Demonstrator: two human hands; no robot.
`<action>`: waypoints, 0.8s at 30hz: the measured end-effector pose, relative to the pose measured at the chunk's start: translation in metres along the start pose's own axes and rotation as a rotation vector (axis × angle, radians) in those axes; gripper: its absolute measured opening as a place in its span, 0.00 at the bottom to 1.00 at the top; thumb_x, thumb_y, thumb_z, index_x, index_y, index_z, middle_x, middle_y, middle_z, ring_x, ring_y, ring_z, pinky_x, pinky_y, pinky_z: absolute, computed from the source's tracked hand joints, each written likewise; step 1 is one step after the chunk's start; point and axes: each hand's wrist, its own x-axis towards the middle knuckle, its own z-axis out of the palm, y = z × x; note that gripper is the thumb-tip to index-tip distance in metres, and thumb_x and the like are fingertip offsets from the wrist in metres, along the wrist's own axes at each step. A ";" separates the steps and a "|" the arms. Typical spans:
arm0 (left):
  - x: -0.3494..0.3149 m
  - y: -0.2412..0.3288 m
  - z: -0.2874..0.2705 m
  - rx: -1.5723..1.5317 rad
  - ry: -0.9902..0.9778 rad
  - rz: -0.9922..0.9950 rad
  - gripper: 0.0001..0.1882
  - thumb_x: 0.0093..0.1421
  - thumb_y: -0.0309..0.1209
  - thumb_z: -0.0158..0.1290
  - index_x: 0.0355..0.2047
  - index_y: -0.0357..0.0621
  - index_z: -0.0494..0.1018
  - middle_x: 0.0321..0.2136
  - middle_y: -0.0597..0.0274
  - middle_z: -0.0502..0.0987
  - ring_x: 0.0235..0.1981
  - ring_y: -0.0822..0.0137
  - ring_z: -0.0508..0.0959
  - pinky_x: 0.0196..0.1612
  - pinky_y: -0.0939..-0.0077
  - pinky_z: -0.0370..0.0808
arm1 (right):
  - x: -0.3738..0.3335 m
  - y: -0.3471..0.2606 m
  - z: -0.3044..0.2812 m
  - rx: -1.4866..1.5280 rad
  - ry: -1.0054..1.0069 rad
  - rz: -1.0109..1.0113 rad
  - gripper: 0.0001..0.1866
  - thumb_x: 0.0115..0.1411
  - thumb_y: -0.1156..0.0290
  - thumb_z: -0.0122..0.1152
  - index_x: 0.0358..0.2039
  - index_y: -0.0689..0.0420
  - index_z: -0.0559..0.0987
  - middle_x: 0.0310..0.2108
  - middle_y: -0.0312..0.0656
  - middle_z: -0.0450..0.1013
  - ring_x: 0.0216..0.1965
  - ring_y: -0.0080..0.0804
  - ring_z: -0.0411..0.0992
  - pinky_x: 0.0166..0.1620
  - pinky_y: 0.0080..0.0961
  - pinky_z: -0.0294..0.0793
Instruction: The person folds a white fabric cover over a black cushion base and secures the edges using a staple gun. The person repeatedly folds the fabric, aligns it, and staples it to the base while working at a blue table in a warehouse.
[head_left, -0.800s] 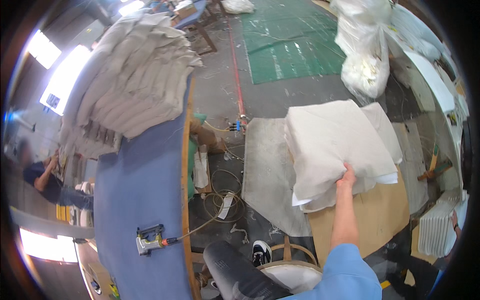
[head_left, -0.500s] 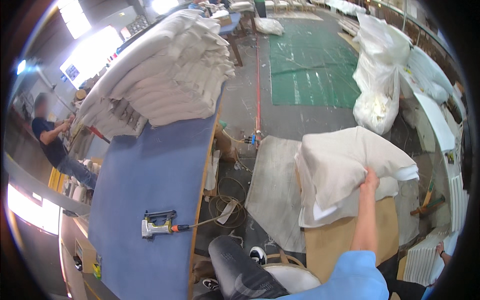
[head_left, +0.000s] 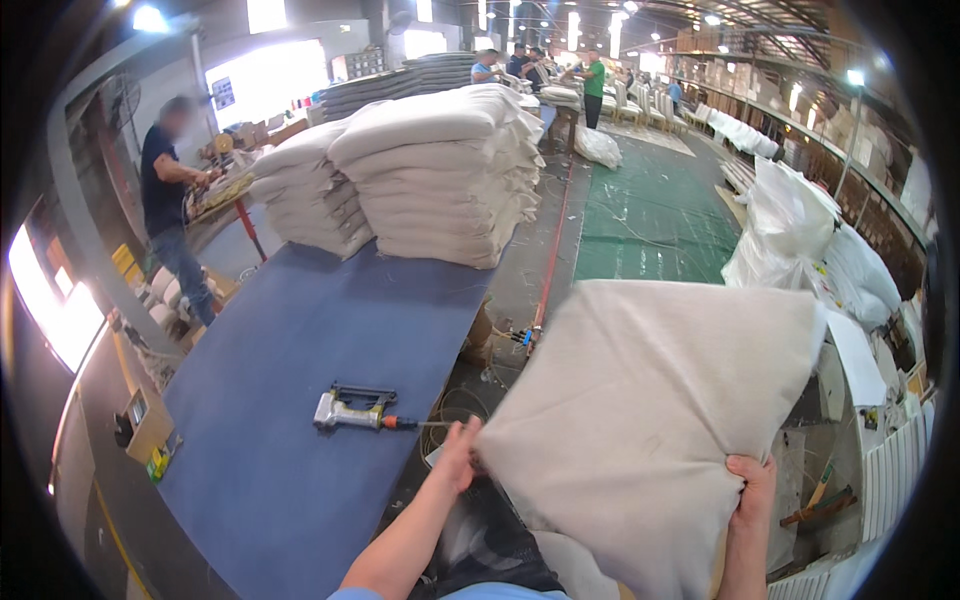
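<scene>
A large beige fabric-covered cushion (head_left: 650, 400) is raised in front of me, tilted, with a crease running down its face. My right hand (head_left: 752, 485) grips its lower right edge, thumb on top of the fabric. At the cushion's left corner is my left hand (head_left: 462, 455), fingers stretched out and slightly blurred; whether it touches the fabric is hard to tell. A staple gun (head_left: 350, 408) with an air hose lies on the blue table (head_left: 290, 330), left of my left hand.
Tall stacks of beige cushions (head_left: 430, 180) stand at the table's far end. Beyond the held cushion lies a green floor sheet (head_left: 650, 220), with plastic-wrapped bundles (head_left: 785, 225) to its right. A co-worker (head_left: 170, 200) stands at the far left. White panels (head_left: 895, 460) line the right side.
My right hand has lifted the beige cushion and brought it toward me and leftward. My left hand has come into view beside its left corner. The view has tilted up.
</scene>
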 end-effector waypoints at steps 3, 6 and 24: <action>-0.053 0.027 -0.058 -0.082 -0.193 -0.101 0.37 0.72 0.59 0.57 0.70 0.49 0.71 0.66 0.58 0.77 0.68 0.61 0.74 0.69 0.59 0.71 | -0.018 -0.016 0.035 -0.079 -0.109 0.025 0.40 0.39 0.81 0.69 0.59 0.69 0.77 0.46 0.48 0.82 0.46 0.41 0.82 0.51 0.35 0.82; -0.132 0.043 -0.133 0.036 -0.118 0.085 0.39 0.70 0.61 0.58 0.69 0.45 0.72 0.65 0.58 0.78 0.64 0.59 0.78 0.67 0.58 0.75 | -0.007 -0.019 0.075 -0.216 -0.237 -0.007 0.43 0.35 0.82 0.68 0.59 0.69 0.77 0.44 0.47 0.83 0.42 0.40 0.82 0.47 0.32 0.82; -0.427 -0.125 -0.228 -0.999 0.599 1.028 0.45 0.70 0.62 0.56 0.77 0.48 0.60 0.73 0.53 0.68 0.72 0.50 0.69 0.75 0.44 0.66 | -0.218 0.104 0.690 -0.675 -2.176 -0.266 0.32 0.54 0.66 0.72 0.61 0.58 0.82 0.52 0.36 0.82 0.47 0.26 0.78 0.55 0.32 0.76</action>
